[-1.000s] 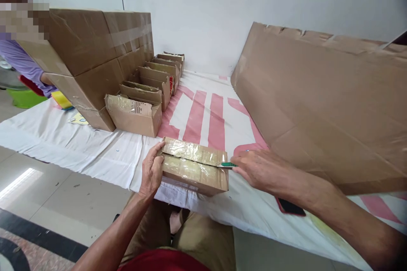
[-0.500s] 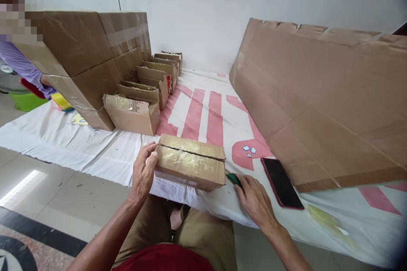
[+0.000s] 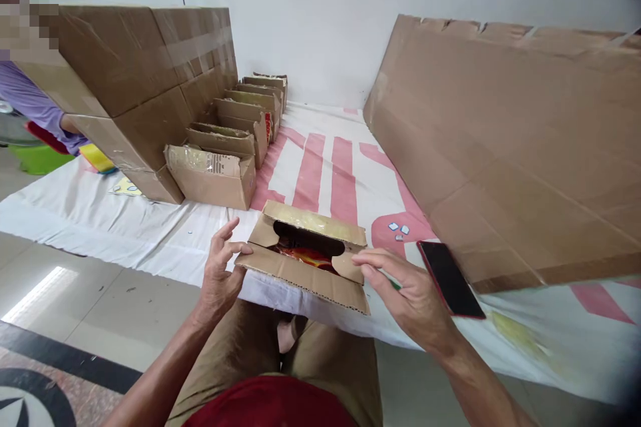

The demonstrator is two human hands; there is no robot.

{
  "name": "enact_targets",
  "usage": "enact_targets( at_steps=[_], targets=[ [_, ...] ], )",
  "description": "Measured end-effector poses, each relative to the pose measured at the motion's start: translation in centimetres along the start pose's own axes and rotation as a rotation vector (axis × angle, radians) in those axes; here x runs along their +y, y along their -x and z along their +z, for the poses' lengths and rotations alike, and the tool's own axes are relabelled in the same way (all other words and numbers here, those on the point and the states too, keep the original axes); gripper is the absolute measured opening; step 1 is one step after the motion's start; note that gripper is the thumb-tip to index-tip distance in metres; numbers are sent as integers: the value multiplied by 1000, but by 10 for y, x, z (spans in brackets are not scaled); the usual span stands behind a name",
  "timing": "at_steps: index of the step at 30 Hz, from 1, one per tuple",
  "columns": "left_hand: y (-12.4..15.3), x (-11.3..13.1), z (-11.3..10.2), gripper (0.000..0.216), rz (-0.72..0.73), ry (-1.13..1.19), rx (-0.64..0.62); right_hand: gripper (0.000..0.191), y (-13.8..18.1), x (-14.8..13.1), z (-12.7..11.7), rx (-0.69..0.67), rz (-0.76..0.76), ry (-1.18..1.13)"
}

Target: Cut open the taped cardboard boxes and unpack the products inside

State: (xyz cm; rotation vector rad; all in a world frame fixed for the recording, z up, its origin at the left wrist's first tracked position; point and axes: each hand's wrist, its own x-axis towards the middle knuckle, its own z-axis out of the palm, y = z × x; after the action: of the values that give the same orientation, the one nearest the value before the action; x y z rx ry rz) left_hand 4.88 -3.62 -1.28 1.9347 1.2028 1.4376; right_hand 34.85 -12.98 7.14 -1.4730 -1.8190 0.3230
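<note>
A small cardboard box (image 3: 300, 273) lies at the near edge of the table with its taped flaps spread apart. Red and yellow contents (image 3: 305, 255) show through the gap. My left hand (image 3: 220, 267) is at the box's left end, fingers apart, thumb and fingertips on the near flap's corner. My right hand (image 3: 405, 287) is at the right end, fingers stretched toward the right flap. A bit of green (image 3: 395, 285) shows beside my right fingers; what it is I cannot make out.
A row of several small cardboard boxes (image 3: 215, 173) runs back along big taped cartons (image 3: 135, 80) on the left. A large flat cardboard sheet (image 3: 511, 140) leans on the right. A dark phone (image 3: 449, 279) lies by my right hand. Another person's purple sleeve (image 3: 35, 110) is far left.
My right hand drew the green tool off the box's seam and down to the table, then let it go. Both hands came to the box ends and the flaps now stand spread.
</note>
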Motion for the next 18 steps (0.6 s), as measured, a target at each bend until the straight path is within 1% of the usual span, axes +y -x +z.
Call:
enact_targets(
  at_steps=[3, 6, 8, 10, 11, 13, 16, 18],
  targets=[
    [0, -10, -14, 18, -26, 61, -98, 26, -17, -8, 12, -137, -149, 119],
    [-5, -13, -30, 23, -83, 233, -253, 32, -39, -18, 24, -360, -265, 251],
    [-9, -9, -35, 27, -99, 292, -329, 33, -51, -25, 31, -516, -281, 358],
    [-12, -2, -35, 25, -121, 237, -320, 31, -59, -29, 34, -634, -266, 479],
    [-13, 3, -32, 22, -135, 185, -297, 30, -61, -30, 34, -661, -254, 544],
    [-13, 10, -23, 15, -154, 97, -251, 27, -62, -31, 30, -656, -235, 669],
    [-9, 14, -7, 10, -125, 60, -227, 23, -60, -34, 19, -574, -252, 834],
    [-6, 13, 0, 10, -82, 38, -215, 21, -58, -37, 12, -539, -311, 937]
  ],
)
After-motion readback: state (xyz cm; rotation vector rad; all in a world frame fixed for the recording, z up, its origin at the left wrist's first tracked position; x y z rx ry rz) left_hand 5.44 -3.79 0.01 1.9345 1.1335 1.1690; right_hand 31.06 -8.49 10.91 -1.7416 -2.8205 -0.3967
